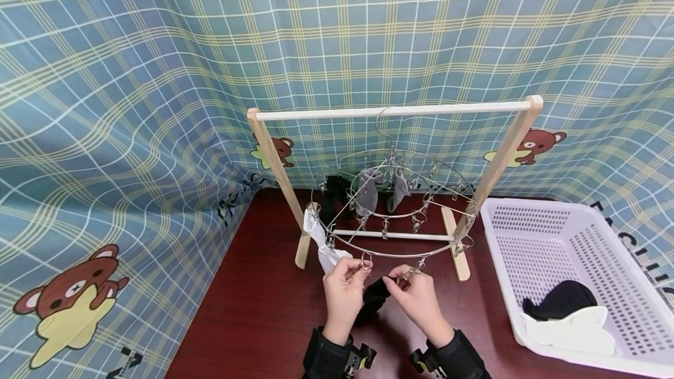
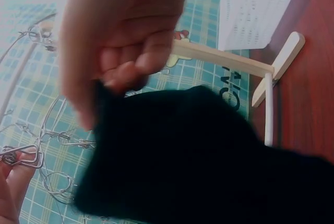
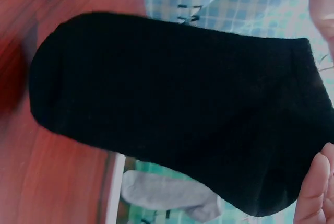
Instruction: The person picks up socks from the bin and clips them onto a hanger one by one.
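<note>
My left hand (image 1: 343, 288) pinches a metal clip (image 1: 365, 264) on the front edge of a round wire sock hanger (image 1: 391, 255). Beside it, my right hand (image 1: 418, 297) pinches the cuff of a black sock (image 1: 374, 297), whose toe hangs down over the table. In the right wrist view the black sock (image 3: 167, 93) fills the middle, with the right hand's fingers (image 3: 314, 185) at its cuff. Another metal clip (image 1: 419, 264) dangles close by the right hand. From the hanger's left side hangs a white sock (image 1: 320, 238), partly behind the left hand.
A wooden stand with a white crossbar (image 1: 337, 113) bears the hanger. Grey socks (image 1: 367, 192) and black ones (image 1: 334, 195) hang at the hanger's back. On the right, a white basket (image 1: 497, 262) holds a black item (image 1: 566, 300) and a white item (image 1: 574, 329).
</note>
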`<act>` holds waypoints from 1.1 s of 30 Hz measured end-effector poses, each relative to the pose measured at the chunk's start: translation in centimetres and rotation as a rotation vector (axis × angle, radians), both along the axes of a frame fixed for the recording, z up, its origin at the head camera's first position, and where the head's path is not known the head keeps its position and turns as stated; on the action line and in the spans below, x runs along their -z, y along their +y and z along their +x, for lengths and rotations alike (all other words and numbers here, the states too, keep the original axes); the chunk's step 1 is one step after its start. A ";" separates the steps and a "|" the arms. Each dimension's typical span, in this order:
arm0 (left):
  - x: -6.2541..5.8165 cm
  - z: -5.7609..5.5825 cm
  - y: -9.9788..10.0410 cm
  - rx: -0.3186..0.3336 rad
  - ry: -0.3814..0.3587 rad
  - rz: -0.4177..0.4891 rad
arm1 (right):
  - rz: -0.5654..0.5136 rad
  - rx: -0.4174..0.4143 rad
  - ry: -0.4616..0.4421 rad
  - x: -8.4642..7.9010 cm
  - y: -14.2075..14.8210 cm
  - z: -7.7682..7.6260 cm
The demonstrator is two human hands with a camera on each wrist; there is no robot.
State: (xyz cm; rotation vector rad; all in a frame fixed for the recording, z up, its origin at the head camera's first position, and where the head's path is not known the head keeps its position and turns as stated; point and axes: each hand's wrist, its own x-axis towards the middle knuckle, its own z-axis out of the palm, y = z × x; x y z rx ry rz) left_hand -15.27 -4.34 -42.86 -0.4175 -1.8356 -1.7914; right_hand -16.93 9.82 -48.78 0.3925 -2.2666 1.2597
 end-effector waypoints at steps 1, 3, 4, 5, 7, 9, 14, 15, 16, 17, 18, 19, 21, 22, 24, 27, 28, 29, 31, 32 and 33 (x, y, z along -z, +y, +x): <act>0.0 0.0 0.0 0.011 0.002 0.010 | -0.020 -0.009 -0.004 -0.2 -0.2 0.1; 0.1 0.0 0.0 0.026 0.006 0.022 | -0.053 -0.028 -0.007 -0.7 -0.5 0.2; 0.1 0.0 0.0 0.034 0.010 0.028 | -0.061 -0.034 -0.003 -1.0 -0.7 0.2; 0.1 0.0 0.0 0.039 0.015 0.032 | -0.071 -0.043 -0.002 -1.2 -0.8 0.3; 0.1 0.0 0.0 0.046 0.020 0.037 | -0.079 -0.055 0.009 -1.7 -1.0 0.3; 0.1 0.0 0.0 0.039 0.028 0.028 | -0.078 -0.066 0.021 -2.0 -1.2 0.3; 0.1 0.0 0.0 0.029 0.033 0.015 | -0.085 -0.085 0.061 -2.3 -1.4 0.3; 0.1 0.0 0.0 0.029 0.034 0.016 | -0.079 -0.083 0.074 -2.3 -1.5 0.2; 0.1 0.0 -0.1 0.026 0.035 0.016 | -0.076 -0.081 0.084 -2.3 -1.5 0.2; 0.1 0.0 -0.1 0.025 0.036 0.019 | -0.069 -0.076 0.095 -2.3 -1.5 0.2; 0.1 0.0 -0.1 0.024 0.038 0.021 | -0.063 -0.071 0.102 -2.3 -1.5 0.1; 0.1 0.0 -0.1 0.021 0.040 0.023 | -0.059 -0.066 0.101 -2.3 -1.5 0.1; 0.0 0.0 -0.1 0.020 0.045 0.027 | -0.052 -0.055 0.091 -2.2 -1.5 0.0; 0.0 0.0 -0.1 0.020 0.047 0.028 | -0.052 -0.051 0.080 -2.2 -1.5 0.0; 0.1 -0.1 -0.1 0.022 0.054 0.024 | -0.055 -0.046 0.059 -2.1 -1.5 0.0; 0.1 -0.1 0.0 0.025 0.059 0.016 | -0.077 -0.058 0.045 -2.2 -1.6 0.1; 0.1 0.0 0.0 0.025 0.060 0.013 | -0.085 -0.066 0.052 -2.3 -1.6 0.1; 0.1 0.0 0.0 0.026 0.062 0.011 | -0.092 -0.074 0.063 -2.3 -1.6 0.1; 0.1 0.0 0.0 0.025 0.064 0.010 | -0.100 -0.091 0.087 -2.5 -1.7 0.2; 0.1 0.0 0.0 0.026 0.067 0.012 | -0.100 -0.098 0.098 -2.6 -1.7 0.2; 0.1 0.0 0.0 0.027 0.070 0.014 | -0.097 -0.103 0.108 -2.7 -1.8 0.2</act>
